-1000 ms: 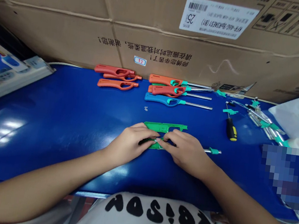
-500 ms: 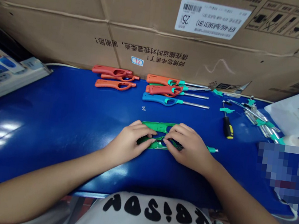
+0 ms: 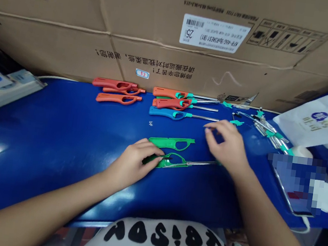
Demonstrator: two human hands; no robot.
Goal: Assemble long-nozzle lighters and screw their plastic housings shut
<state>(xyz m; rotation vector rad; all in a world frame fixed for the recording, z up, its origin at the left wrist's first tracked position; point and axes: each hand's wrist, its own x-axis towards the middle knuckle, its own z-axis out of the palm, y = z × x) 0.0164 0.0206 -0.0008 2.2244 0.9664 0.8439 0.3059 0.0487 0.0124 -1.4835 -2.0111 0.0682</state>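
My left hand (image 3: 133, 162) rests on the blue table (image 3: 59, 137), fingers curled on the handle end of a green lighter shell (image 3: 173, 162) with a metal rod sticking out to the right. A second green shell half (image 3: 172, 142) lies just behind it. My right hand (image 3: 227, 145) hovers to the right, above the rod's end, fingers loosely spread with nothing visible in them. It is near the blue lighter's rod (image 3: 203, 118).
At the back lie orange shell halves (image 3: 116, 90), assembled orange lighters (image 3: 173, 98) and a blue lighter (image 3: 168, 113). Metal rods with teal tips (image 3: 268, 130) sit at the right beside a white bag (image 3: 321, 119). Cardboard boxes (image 3: 164, 30) wall the rear. A power strip (image 3: 2, 85) is left.
My right hand has let go of the green lighter shell and moved up and to the right. The left hand stays on the shell. The camera view shifted slightly.
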